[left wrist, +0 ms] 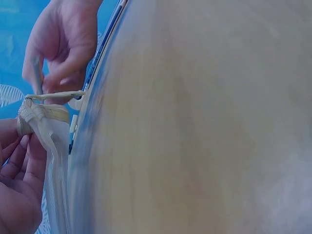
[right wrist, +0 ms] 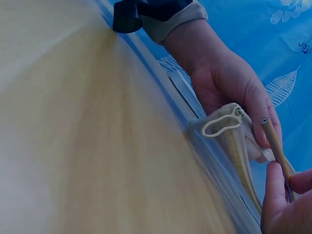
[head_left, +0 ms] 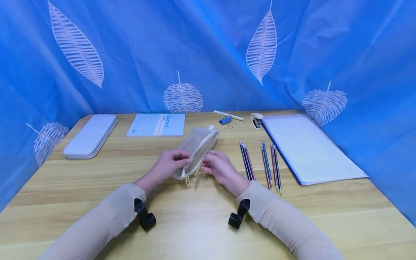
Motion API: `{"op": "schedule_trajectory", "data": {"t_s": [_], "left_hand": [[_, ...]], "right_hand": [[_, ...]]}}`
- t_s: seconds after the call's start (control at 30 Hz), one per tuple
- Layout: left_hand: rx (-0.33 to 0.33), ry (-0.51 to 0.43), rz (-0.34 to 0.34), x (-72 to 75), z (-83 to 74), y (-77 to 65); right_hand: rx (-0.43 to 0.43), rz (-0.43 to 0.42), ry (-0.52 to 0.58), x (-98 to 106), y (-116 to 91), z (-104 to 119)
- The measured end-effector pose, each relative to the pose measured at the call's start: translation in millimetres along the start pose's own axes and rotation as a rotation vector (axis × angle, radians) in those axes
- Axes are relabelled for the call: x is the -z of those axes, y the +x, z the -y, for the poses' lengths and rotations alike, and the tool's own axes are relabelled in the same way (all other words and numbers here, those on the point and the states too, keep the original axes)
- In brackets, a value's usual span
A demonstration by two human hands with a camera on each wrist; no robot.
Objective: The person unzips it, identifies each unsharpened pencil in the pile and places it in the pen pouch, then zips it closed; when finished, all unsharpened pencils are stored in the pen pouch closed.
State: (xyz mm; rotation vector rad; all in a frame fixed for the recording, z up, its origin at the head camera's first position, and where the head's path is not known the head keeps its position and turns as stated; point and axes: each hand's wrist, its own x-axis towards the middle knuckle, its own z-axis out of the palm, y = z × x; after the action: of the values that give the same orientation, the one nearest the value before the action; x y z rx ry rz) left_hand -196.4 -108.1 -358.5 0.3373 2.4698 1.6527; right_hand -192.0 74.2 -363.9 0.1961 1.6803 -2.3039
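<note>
A beige, see-through zip pencil pouch (head_left: 199, 142) is held tilted over the table with its zip undone. My left hand (head_left: 169, 164) grips one side of it near the zip end, thumb at the mouth's edge. A looped cord pull (right wrist: 222, 126) dangles from that end. Beside the opposite edge, my right hand (head_left: 219, 167) pinches a slim tan pencil (right wrist: 275, 144) between thumb and fingers. In the left wrist view the right hand (left wrist: 63, 46) is partly blurred, close above the pouch end (left wrist: 41, 117).
Several pencils (head_left: 247, 160) lie in small groups to the right. Beyond them is a blue-edged white folder (head_left: 312, 148). At the back are a stapler (head_left: 256, 121), a blue binder clip (head_left: 225, 120), a white pen (head_left: 228, 115) and a notebook (head_left: 156, 125). A white case (head_left: 90, 135) lies left.
</note>
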Motion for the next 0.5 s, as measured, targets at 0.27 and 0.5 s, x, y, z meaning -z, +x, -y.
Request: {"op": "schedule_trajectory", "data": {"t_s": [0.27,0.5], "left_hand": [[0.013,0.006,0.027,-4.2,-3.1,0.6],[0.019,0.017,0.001,-5.8,-3.0,1.0]], "right_hand": [[-0.013,-0.048,-0.002,-8,11,0],[-0.008,-0.027,-0.037,-13,13,-5]]}}
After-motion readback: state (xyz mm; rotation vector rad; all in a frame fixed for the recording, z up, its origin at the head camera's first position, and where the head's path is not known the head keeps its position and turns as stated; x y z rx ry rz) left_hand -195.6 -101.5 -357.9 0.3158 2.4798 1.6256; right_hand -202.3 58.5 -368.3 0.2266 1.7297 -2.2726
